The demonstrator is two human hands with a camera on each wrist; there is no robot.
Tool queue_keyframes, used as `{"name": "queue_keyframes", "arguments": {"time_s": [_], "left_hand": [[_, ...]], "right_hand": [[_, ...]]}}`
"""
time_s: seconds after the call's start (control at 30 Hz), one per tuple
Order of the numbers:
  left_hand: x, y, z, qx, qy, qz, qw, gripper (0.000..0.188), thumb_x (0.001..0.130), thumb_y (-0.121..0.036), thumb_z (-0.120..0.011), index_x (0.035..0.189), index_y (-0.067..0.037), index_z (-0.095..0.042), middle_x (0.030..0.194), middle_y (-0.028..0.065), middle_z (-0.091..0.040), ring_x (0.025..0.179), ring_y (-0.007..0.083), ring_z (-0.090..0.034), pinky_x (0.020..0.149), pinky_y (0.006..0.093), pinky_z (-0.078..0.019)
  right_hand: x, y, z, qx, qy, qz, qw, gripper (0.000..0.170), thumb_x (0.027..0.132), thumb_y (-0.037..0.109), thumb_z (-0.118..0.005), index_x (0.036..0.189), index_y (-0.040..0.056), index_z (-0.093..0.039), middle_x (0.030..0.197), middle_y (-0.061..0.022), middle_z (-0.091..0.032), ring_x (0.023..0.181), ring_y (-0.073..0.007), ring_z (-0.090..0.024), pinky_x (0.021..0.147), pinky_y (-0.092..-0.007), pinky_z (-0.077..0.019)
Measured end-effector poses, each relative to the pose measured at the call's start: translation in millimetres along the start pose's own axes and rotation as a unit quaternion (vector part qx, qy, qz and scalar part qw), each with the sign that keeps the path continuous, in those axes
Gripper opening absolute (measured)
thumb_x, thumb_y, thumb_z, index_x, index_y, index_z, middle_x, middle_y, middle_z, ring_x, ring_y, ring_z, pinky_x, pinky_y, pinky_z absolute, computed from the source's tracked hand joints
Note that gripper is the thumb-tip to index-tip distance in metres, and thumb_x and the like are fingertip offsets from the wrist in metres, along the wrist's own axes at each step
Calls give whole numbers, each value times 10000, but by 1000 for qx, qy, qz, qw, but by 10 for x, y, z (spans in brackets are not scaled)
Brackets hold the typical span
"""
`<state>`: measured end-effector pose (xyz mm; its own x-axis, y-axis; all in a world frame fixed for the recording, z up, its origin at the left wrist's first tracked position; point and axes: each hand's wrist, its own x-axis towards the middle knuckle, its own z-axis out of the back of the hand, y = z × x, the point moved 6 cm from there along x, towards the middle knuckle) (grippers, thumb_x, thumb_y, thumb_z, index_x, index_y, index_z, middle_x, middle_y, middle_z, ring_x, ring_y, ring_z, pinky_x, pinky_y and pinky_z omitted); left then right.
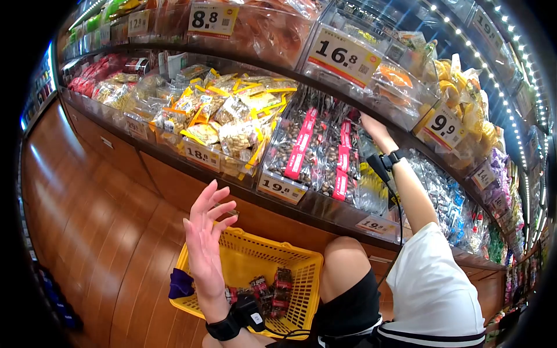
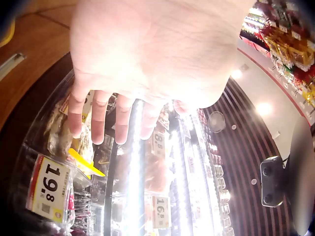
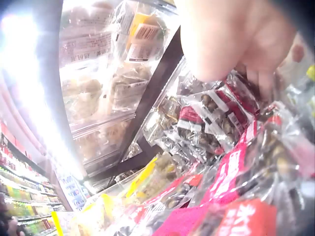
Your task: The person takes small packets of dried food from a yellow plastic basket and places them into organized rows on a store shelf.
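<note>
My left hand [image 1: 206, 249] is raised above a yellow shopping basket [image 1: 243, 246], palm bare and fingers extended; the left wrist view shows the same hand [image 2: 152, 54] holding nothing. Several small dark packets with red labels [image 1: 281, 290] lie in the basket. My right hand [image 1: 371, 124] reaches deep into a shelf bin of clear bags with red label strips [image 1: 343, 153], partly hidden below the upper shelf. In the right wrist view, its fingers [image 3: 258, 81] point down among red-and-clear packets [image 3: 211, 118]; I cannot tell whether they grip one.
Yellow-edged snack bags [image 1: 232, 116] fill the bin to the left. An upper shelf with a 16.8 price tag [image 1: 343, 56] overhangs the right forearm. A dark purple cloth-like item [image 1: 181, 283] hangs at the basket's left rim. Wooden floor [image 1: 87, 232] spreads at left.
</note>
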<state>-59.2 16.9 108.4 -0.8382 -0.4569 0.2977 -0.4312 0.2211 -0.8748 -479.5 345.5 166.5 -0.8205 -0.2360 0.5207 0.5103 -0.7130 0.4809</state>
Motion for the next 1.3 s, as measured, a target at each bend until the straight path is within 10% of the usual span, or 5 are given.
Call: {"name": "queue_keyframes", "arguments": {"time_s": [0.07, 0.2, 0.67, 0.93, 1.3], "left_hand": [[-5, -7, -5, -1, 2, -2, 1000, 749, 1033, -605, -229, 1501, -45, -402, 1414, 160, -512, 1201, 240, -546, 1016, 388, -429], [-17, -16, -9, 4, 13, -2, 1000, 724, 1032, -574, -230, 1507, -56, -404, 1441, 162, -499, 1209, 238, -540, 1021, 398, -422], [-37, -41, 26, 31, 14, -5, 999, 792, 1029, -642, -179, 1529, -61, -378, 1457, 162, -494, 1213, 233, -544, 1031, 391, -414], [-54, -55, 15, 30, 12, -9, 999, 803, 1024, -659, -176, 1507, -57, -399, 1452, 160, -497, 1209, 231, -544, 1038, 394, -406], [-59, -63, -8, 36, 22, -2, 999, 817, 1019, -669, -174, 1481, -44, -425, 1443, 155, -507, 1212, 225, -539, 1037, 382, -403]], "right_hand": [[-81, 245, -175, 108, 144, -95, 979, 481, 998, 223, -523, 1426, 9, -481, 1402, -112, -567, 1277, -262, -497, 1085, -371, -388], [-87, 492, -204, 31, 285, 85, 954, 731, 948, 154, -596, 1552, -26, -226, 1606, -206, -310, 1480, -265, -285, 1205, -365, -225], [190, 534, -5, -139, 261, -5, 955, 861, 906, 452, -709, 1531, 2, -325, 1536, -186, -414, 1377, -226, -402, 1158, -385, -328], [478, 762, -370, -115, 141, 227, 957, 622, 868, 542, -732, 1172, 17, -595, 1073, -58, -599, 986, -183, -506, 878, -349, -447], [342, 718, -329, -70, 179, 52, 980, 616, 909, 581, -668, 1156, 20, -601, 1064, -44, -587, 991, -165, -522, 903, -311, -436]]}}
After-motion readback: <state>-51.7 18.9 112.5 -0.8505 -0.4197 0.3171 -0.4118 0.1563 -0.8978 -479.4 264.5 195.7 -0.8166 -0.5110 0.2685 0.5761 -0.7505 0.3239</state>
